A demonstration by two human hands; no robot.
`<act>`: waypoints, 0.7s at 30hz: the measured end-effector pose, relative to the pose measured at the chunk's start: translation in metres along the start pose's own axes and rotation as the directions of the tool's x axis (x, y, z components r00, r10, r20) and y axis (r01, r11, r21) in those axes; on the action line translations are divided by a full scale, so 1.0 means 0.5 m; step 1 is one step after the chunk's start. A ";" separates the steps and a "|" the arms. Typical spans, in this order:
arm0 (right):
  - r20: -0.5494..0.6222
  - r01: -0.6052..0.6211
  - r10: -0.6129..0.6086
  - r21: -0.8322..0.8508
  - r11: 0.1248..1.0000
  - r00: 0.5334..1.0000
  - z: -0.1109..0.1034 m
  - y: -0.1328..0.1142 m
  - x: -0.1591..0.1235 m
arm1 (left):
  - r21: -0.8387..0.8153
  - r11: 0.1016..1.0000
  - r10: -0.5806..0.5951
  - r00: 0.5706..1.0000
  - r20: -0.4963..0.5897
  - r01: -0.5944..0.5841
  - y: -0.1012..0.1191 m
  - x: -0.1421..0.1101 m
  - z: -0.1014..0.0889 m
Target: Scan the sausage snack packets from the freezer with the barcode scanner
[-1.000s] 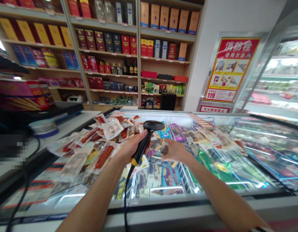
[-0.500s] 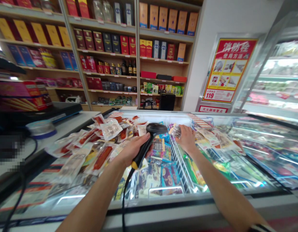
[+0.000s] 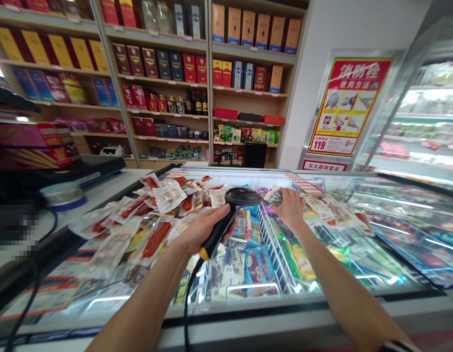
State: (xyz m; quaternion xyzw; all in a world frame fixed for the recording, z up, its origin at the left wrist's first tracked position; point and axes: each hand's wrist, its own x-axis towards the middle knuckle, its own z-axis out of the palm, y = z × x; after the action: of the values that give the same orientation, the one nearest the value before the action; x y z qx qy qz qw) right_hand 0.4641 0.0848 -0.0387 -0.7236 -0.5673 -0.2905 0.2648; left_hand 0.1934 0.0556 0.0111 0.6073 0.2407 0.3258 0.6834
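My left hand (image 3: 207, 227) is wrapped round the handle of a black corded barcode scanner (image 3: 226, 217), its head tilted toward the right. In front of the scanner head, my right hand (image 3: 291, 209) grips a small clear plastic packet (image 3: 274, 195); what is inside it I cannot make out. Vacuum-sealed packs of reddish sausage-like food (image 3: 156, 238) lie heaped on the freezer's glass top (image 3: 101, 300) to the left. More sealed packets (image 3: 318, 208) rest on the glass just right of my right hand.
Below the glass, a white wire divider (image 3: 274, 244) separates colourful frozen packets (image 3: 258, 264). A counter with a tape roll (image 3: 63, 195) stands at left. Shelves of boxed goods (image 3: 169, 63) line the back, beside a red and yellow sign (image 3: 349, 105). The scanner's cord (image 3: 187, 308) hangs down in front.
My right hand has moved slightly right with the packet. My left hand has shifted the scanner a little to the right, its head still facing the packet.
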 end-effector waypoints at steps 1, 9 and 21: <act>0.003 -0.005 0.005 -0.005 1.000 1.000 -0.001 0.001 0.001 | 0.004 1.000 -0.001 1.000 -0.001 0.001 -0.001 0.000 0.000; 0.003 -0.006 0.006 -0.048 0.999 1.000 -0.008 -0.004 0.001 | 0.017 0.999 0.037 0.998 0.040 -0.038 -0.001 -0.002 0.002; 0.063 -0.217 0.230 -0.166 0.962 0.971 0.012 0.072 0.005 | -0.035 0.999 0.000 0.998 -0.063 -0.003 0.010 0.002 -0.027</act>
State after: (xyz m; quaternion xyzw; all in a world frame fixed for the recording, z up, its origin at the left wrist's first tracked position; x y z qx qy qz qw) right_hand 0.5002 0.0831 -0.0429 -0.8131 -0.4673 -0.2729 0.2144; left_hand 0.1834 0.0658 0.0140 0.5848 0.2560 0.3495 0.6858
